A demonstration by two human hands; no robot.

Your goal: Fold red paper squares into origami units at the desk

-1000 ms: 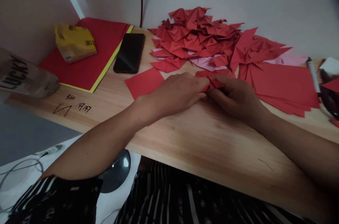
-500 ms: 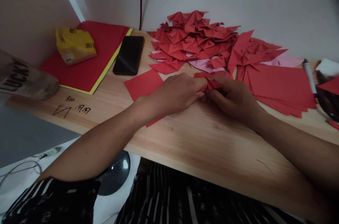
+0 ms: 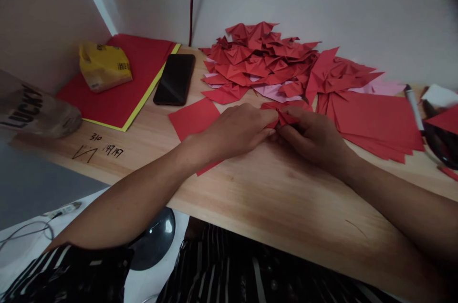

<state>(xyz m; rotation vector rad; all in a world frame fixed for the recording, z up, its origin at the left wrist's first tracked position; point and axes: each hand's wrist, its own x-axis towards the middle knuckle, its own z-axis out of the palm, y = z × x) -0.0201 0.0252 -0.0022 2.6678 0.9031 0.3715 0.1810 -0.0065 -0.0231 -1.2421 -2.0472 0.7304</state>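
Observation:
Between my two hands is a small folded red paper (image 3: pixel 282 117), partly hidden by the fingers. My left hand (image 3: pixel 241 126) pinches its left side with thumb and fingers closed. On the other side, my right hand (image 3: pixel 311 133) grips it, with the thumb and fingertips closed on the folds. Under my left wrist and hand lies a flat red paper sheet (image 3: pixel 193 117), its corners showing on both sides. Just behind the hands rises a heap of folded red paper pieces (image 3: pixel 257 59), with some pink ones among them.
Red paper sheets (image 3: pixel 379 121) are stacked at the right, near a marker (image 3: pixel 415 105). A black phone (image 3: pixel 175 78) lies left of the heap. Further left are a yellow bag (image 3: pixel 105 67) on large red sheets (image 3: pixel 121 105) and a "LUCKY" bag (image 3: pixel 39 112) at the table edge.
The whole view has shifted slightly, with things sitting a little lower in the picture. Both hands keep their grip on the folded red paper, nearly still.

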